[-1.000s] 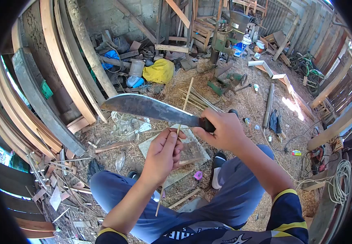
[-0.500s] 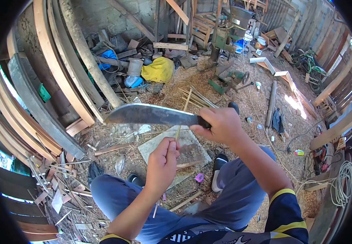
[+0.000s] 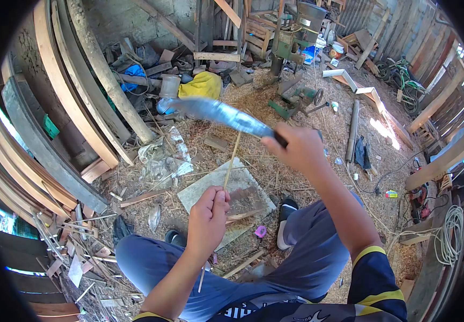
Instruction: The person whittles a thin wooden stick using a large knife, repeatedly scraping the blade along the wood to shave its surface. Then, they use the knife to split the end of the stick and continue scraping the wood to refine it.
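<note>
Left hand [image 3: 209, 221]: closed in a fist, thumb uppermost, fingers curled inward; the forearm [image 3: 175, 284] rises steeply from the lower edge of the view. Right hand [image 3: 298, 146]: higher than the left and well apart from it, fingers wrapped in a grip; the bare forearm [image 3: 339, 201] slants up and inward from a dark, yellow-banded sleeve [image 3: 376, 282]. Both knees [image 3: 138, 255] bent, spread apart.

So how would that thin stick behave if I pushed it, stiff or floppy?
The stick is probably fairly stiff, since it juts straight up from the left hand without visible sag. It looks light, being so slender. Pushed hard sideways, though, something that thin might flex or even snap.
</note>
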`<state>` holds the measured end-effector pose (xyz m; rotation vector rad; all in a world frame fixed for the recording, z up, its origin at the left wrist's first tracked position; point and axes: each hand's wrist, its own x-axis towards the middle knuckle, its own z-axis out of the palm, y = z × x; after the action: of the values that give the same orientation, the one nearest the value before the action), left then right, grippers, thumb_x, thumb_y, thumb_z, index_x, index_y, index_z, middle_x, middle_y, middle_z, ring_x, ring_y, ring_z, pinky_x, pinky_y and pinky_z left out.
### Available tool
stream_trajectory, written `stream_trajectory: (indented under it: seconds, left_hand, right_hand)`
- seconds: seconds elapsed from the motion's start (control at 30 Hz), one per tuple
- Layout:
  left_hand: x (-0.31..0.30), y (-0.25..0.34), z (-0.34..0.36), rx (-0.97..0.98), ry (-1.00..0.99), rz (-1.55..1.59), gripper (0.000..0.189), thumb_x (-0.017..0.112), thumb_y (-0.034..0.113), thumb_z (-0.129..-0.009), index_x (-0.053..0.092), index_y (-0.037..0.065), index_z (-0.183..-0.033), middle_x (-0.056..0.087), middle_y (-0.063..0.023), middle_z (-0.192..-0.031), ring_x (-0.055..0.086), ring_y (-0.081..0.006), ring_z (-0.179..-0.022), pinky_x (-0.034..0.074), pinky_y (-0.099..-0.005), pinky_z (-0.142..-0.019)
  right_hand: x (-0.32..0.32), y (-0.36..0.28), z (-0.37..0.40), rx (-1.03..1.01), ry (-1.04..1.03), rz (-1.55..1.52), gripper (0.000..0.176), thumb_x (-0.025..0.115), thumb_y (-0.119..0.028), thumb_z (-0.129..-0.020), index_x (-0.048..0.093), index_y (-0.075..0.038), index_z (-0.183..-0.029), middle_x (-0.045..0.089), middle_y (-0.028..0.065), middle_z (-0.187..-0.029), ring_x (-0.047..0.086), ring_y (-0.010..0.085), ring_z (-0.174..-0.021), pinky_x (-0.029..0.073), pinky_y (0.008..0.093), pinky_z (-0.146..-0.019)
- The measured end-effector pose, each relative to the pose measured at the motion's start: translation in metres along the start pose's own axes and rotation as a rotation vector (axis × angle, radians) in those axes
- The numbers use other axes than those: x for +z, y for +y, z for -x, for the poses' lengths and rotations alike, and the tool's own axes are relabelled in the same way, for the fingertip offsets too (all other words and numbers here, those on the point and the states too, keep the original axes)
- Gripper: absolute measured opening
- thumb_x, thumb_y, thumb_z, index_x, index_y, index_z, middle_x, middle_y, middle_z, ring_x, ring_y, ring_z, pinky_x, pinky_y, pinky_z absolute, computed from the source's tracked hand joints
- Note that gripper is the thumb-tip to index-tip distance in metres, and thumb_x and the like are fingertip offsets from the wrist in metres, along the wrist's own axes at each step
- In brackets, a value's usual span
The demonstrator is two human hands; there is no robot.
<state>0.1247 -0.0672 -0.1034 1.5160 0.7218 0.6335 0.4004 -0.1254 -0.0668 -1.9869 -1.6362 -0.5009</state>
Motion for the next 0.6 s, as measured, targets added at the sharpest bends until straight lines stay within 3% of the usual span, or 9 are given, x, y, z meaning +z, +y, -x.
stream_trajectory:
  seconds: [0.07, 0.17, 0.2, 0.3, 0.4, 0.43, 0.5, 0.6]
  left_hand:
    - [0.0, 0.0, 0.003, 0.009, 0.011, 0.013, 0.021, 0.048, 0.02, -0.115, 0.058, 0.004, -0.106, 0.045, 0.0076, -0.072, 0.034, 0.0007, -0.056, 0.028, -0.0199, -0.049]
    - [-0.002, 0.001, 0.001, 0.02, 0.029, 0.009, 0.02, 0.049, 0.019, -0.114, 0.059, 0.004, -0.107, 0.047, 0.0072, -0.072, 0.035, 0.0008, -0.056, 0.029, -0.0196, -0.05]
    - [-0.003, 0.001, 0.001, 0.02, 0.036, 0.003, 0.02, 0.049, 0.019, -0.114, 0.059, 0.003, -0.107, 0.048, 0.0071, -0.073, 0.036, 0.0008, -0.056, 0.029, -0.0194, -0.05]
    - [-0.001, 0.002, 0.001, 0.033, 0.04, 0.038, 0.019, 0.049, 0.018, -0.114, 0.059, 0.003, -0.108, 0.05, 0.0069, -0.073, 0.037, 0.0009, -0.056, 0.03, -0.0194, -0.049]
    - [0.0, 0.007, 0.005, -0.017, 0.087, 0.085, 0.017, 0.056, 0.015, -0.11, 0.064, 0.0, -0.108, 0.06, -0.0004, -0.079, 0.052, -0.0065, -0.071, 0.044, -0.0259, -0.064]
    - [-0.001, 0.006, 0.005, -0.013, 0.07, 0.077, 0.018, 0.053, 0.016, -0.111, 0.063, 0.002, -0.108, 0.057, 0.0023, -0.077, 0.047, -0.004, -0.066, 0.039, -0.0237, -0.059]
    - [-0.005, 0.006, 0.006, -0.007, 0.032, 0.061, 0.018, 0.049, 0.019, -0.114, 0.059, 0.005, -0.108, 0.049, 0.0077, -0.072, 0.036, 0.0009, -0.055, 0.03, -0.0195, -0.048]
    - [-0.008, 0.002, 0.007, 0.008, 0.016, 0.052, 0.018, 0.05, 0.02, -0.114, 0.059, 0.005, -0.107, 0.048, 0.0079, -0.072, 0.037, 0.0011, -0.055, 0.029, -0.0192, -0.048]
  right_hand:
    - [-0.004, 0.014, 0.001, 0.11, -0.011, 0.04, 0.051, 0.066, -0.06, -0.096, 0.064, -0.01, -0.084, 0.062, 0.012, -0.062, 0.067, 0.035, -0.058, 0.051, 0.0473, -0.054]
    - [-0.006, -0.004, 0.017, 0.068, 0.001, -0.106, 0.05, 0.069, -0.059, -0.094, 0.063, -0.01, -0.083, 0.063, 0.0122, -0.063, 0.067, 0.0346, -0.057, 0.05, 0.0464, -0.053]
    - [-0.002, -0.011, 0.022, -0.006, 0.052, -0.142, 0.05, 0.074, -0.057, -0.092, 0.06, -0.011, -0.08, 0.062, 0.0094, -0.062, 0.066, 0.0317, -0.054, 0.049, 0.0439, -0.051]
    - [-0.004, -0.038, 0.029, -0.163, -0.089, -0.14, 0.046, 0.076, -0.055, -0.09, 0.061, -0.011, -0.083, 0.061, 0.0074, -0.066, 0.065, 0.0306, -0.057, 0.05, 0.0423, -0.053]
    - [0.003, -0.036, 0.031, -0.234, -0.104, -0.099, 0.046, 0.076, -0.055, -0.089, 0.061, -0.013, -0.081, 0.06, 0.0057, -0.066, 0.065, 0.0289, -0.058, 0.049, 0.0412, -0.053]
    - [0.003, -0.033, 0.028, -0.251, -0.091, -0.085, 0.046, 0.076, -0.055, -0.089, 0.06, -0.013, -0.081, 0.06, 0.0055, -0.066, 0.065, 0.0288, -0.057, 0.049, 0.0411, -0.053]
    - [0.001, -0.02, 0.018, -0.098, -0.045, -0.081, 0.047, 0.073, -0.056, -0.092, 0.062, -0.012, -0.081, 0.062, 0.0081, -0.065, 0.066, 0.0311, -0.058, 0.05, 0.0434, -0.054]
    - [-0.006, 0.004, 0.007, 0.185, -0.007, -0.023, 0.049, 0.069, -0.057, -0.095, 0.063, -0.011, -0.082, 0.064, 0.0125, -0.064, 0.067, 0.0362, -0.06, 0.052, 0.0472, -0.056]
